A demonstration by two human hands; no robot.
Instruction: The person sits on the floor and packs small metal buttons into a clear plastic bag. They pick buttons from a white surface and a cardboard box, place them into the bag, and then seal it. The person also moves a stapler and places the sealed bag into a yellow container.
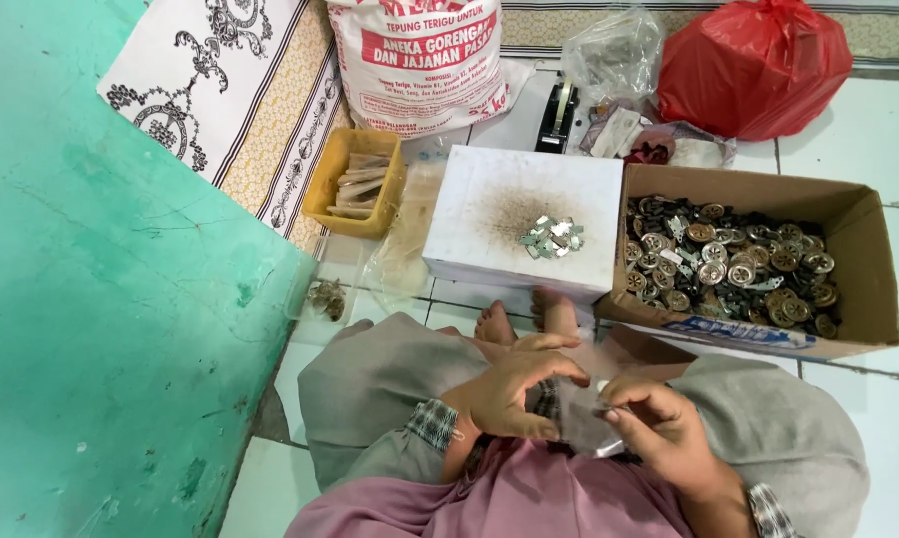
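I sit cross-legged on a tiled floor, both hands in my lap. My left hand (pixel 514 394) curls its fingers around a thin clear plastic bag (pixel 579 418). My right hand (pixel 658 423) pinches the bag's other edge with thumb and forefinger, a small metal piece at its fingertips. In front of my feet a white box (pixel 479 214) lies flat, with a small pile of shiny metal bits (pixel 552 237) on its stained top. To its right an open cardboard box (pixel 858 239) holds many round metal parts (pixel 728 264).
A yellow tray (pixel 325 189) with flat strips stands left of the white box. Behind are a printed flour sack (pixel 419 60), a black tape dispenser (pixel 559 118), a clear bag (pixel 614 55) and a red plastic bag (pixel 753 65). A green wall (pixel 101 299) rises on my left.
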